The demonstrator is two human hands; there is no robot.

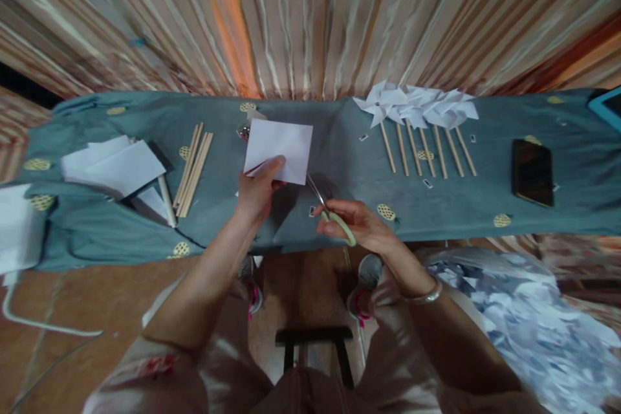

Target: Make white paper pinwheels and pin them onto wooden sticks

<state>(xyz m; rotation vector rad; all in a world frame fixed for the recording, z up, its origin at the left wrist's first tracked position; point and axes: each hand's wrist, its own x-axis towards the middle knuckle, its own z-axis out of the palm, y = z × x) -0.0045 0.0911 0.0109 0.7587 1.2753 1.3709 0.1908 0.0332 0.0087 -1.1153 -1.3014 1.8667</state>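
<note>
Between the thumb and fingers of my left hand is a white sheet of paper, roughly square, with a slit showing near its lower left corner. My right hand grips a pair of scissors with light green handles. Their blades point up and left, with the tips at the lower right corner of the paper; whether they touch it I cannot tell. Behind the paper, a small clear bag of shiny bits is partly hidden.
Several paper pinwheels on wooden sticks lie right of centre, with a dark phone beyond. On the left are loose wooden sticks, a glue gun and white paper sheets. A bag of paper scraps stands at lower right.
</note>
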